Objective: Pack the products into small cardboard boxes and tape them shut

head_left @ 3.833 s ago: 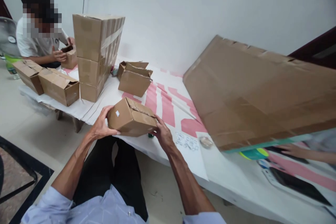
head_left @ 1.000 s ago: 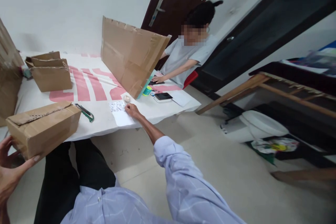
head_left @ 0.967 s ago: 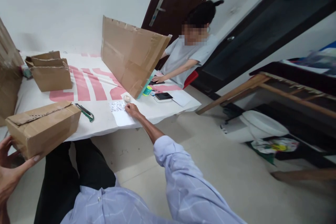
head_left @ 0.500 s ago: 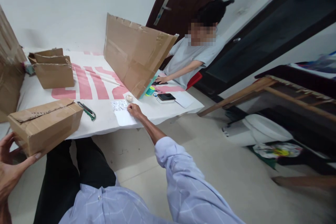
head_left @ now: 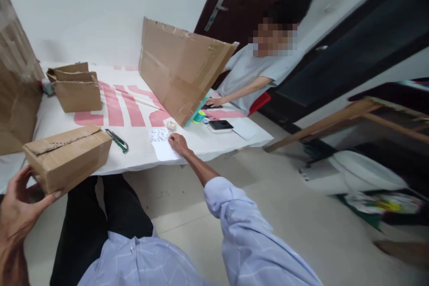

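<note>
A closed cardboard box (head_left: 69, 156) is held at the front edge of the surface (head_left: 134, 162), with its near left corner jutting out toward the person's lap. That end is gripped by the left hand (head_left: 25, 210), the fingers being wrapped round the end and the thumb pressed along the lower edge. The top flaps are met along a ragged seam.

To the right, a white sheet of paper (head_left: 164, 153) is laid flat, its upper part covered by rows of small dark-outlined marks. Its right edge is reached by the right hand (head_left: 178, 144), whose fingers are drawn in narrowly; whether anything is pinched between them cannot be told at this size. A small round pale object (head_left: 171, 125) is seen just beyond the sheet.

Between box and sheet, a green cutter (head_left: 117, 140) is laid near the box's right end. Farther back, an open carton (head_left: 77, 94) is stood with its flaps raised, and at far left taped boxes (head_left: 16, 94) are piled. A large cardboard panel (head_left: 184, 69) is stood on edge to the right, with a green-and-yellow roll (head_left: 199, 116) and a dark phone (head_left: 221, 124) placed near its foot. Behind it, a co-worker (head_left: 256, 76) is seated.
</note>
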### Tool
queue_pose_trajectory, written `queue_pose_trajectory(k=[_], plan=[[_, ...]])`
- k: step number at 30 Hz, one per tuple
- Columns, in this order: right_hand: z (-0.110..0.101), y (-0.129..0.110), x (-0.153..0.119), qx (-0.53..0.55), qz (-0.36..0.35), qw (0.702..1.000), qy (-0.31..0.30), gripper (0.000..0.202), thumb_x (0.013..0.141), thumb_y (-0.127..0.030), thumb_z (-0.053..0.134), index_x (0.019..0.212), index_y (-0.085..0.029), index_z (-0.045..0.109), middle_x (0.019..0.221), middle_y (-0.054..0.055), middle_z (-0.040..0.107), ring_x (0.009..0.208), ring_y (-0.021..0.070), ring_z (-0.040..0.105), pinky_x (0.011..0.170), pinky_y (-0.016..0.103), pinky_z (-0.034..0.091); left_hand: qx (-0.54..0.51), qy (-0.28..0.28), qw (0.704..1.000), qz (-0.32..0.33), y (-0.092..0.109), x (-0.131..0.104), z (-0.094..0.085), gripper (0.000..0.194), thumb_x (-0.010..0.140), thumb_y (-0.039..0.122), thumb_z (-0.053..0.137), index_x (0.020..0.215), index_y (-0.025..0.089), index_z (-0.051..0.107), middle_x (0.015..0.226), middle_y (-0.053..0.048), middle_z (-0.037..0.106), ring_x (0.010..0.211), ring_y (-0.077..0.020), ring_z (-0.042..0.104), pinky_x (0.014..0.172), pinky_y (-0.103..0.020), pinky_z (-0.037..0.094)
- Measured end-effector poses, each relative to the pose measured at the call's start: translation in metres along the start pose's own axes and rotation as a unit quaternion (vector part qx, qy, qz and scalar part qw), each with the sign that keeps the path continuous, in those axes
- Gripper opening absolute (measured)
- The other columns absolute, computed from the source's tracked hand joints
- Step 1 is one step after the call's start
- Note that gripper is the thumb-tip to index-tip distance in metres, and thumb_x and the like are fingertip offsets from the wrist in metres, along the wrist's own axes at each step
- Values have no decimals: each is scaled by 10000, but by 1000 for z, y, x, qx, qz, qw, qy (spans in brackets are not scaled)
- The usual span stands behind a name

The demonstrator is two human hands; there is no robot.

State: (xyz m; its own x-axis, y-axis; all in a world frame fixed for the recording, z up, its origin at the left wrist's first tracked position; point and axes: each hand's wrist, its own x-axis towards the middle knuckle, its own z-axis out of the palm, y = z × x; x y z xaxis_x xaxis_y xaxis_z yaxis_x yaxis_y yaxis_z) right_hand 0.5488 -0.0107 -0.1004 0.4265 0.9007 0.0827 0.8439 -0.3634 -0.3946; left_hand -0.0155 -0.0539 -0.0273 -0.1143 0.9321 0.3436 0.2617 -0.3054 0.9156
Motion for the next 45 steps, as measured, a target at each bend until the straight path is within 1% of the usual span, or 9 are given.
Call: queue_pose_trajectory(k=[9, 16, 20, 24, 26, 30, 33, 37, 45], plan=[[7, -1, -19, 17, -39, 999, 16, 269, 992, -164, 517, 840, -180, 739, 1004, 163, 749, 979, 260, 664, 898, 390, 468, -5, -48, 998, -38, -21, -5, -27, 1164, 490, 469, 1069, 1481, 272, 492, 1668, -210, 492, 1592, -445, 420, 1252, -643, 438], [5, 1, -25, 43, -47, 997, 53, 232, 946, -225, 501, 815, -241, 692, 920, 155, 715, 957, 346, 678, 883, 507, 496, -36, -52, 998, 26, -26, 11, -37, 1161, 540, 516, 1052, 1507, 337, 435, 1676, -179, 469, 1577, -416, 450, 1120, -542, 569], [0, -6, -27, 85, -84, 987, 106, 207, 949, -303, 512, 790, -243, 632, 905, 169, 682, 884, 324, 629, 821, 495, 485, -20, -79, 996, 29, -23, 18, -38, 1080, 573, 500, 1042, 1475, 314, 476, 1623, -177, 519, 1544, -413, 491, 1096, -547, 580], [-1, -47, -33, 149, -160, 965, 144, 204, 945, -351, 520, 828, -232, 637, 921, 135, 679, 818, 261, 596, 807, 446, 505, -7, -88, 996, 4, -19, 19, -39, 988, 558, 502, 1041, 1374, 271, 535, 1531, -178, 583, 1492, -420, 540, 1107, -568, 567], [-1, -82, -43, 192, -211, 953, 106, 224, 961, -386, 537, 881, -225, 671, 926, 104, 688, 804, 238, 613, 790, 411, 533, -9, -96, 995, -4, -17, 19, -40, 990, 530, 489, 1051, 1346, 269, 536, 1522, -173, 580, 1490, -422, 536, 1132, -591, 546], [-5, -162, -75, 317, -303, 899, 1, 276, 1009, -460, 600, 1069, -226, 733, 1079, 100, 721, 925, 236, 677, 761, 373, 580, -15, -123, 992, 1, -13, 20, -38, 959, 554, 443, 1048, 1334, 282, 514, 1533, -165, 566, 1518, -407, 509, 1191, -613, 491], [-6, -204, -97, 362, -351, 862, -51, 298, 1019, -457, 629, 1190, -233, 726, 1152, 99, 703, 984, 233, 686, 796, 378, 599, -35, -128, 991, 12, -12, 20, -35, 920, 561, 427, 1047, 1281, 287, 492, 1557, -164, 554, 1516, -390, 518, 1188, -592, 500], [1, -224, -110, 366, -382, 845, -82, 321, 1033, -448, 628, 1267, -242, 703, 1200, 105, 676, 991, 223, 680, 794, 364, 603, -47, -141, 989, 11, -10, 19, -33, 834, 584, 420, 1037, 1177, 287, 465, 1624, -161, 505, 1515, -370, 524, 1172, -575, 521], [9, -221, -117, 363, -375, 851, -66, 287, 1001, -387, 666, 1259, -263, 680, 1171, 95, 676, 959, 226, 656, 761, 367, 602, -32, -159, 987, -12, 5, 20, -33, 749, 612, 432, 1019, 1128, 262, 503, 1700, -195, 437, 1528, -394, 514, 1195, -597, 492]])
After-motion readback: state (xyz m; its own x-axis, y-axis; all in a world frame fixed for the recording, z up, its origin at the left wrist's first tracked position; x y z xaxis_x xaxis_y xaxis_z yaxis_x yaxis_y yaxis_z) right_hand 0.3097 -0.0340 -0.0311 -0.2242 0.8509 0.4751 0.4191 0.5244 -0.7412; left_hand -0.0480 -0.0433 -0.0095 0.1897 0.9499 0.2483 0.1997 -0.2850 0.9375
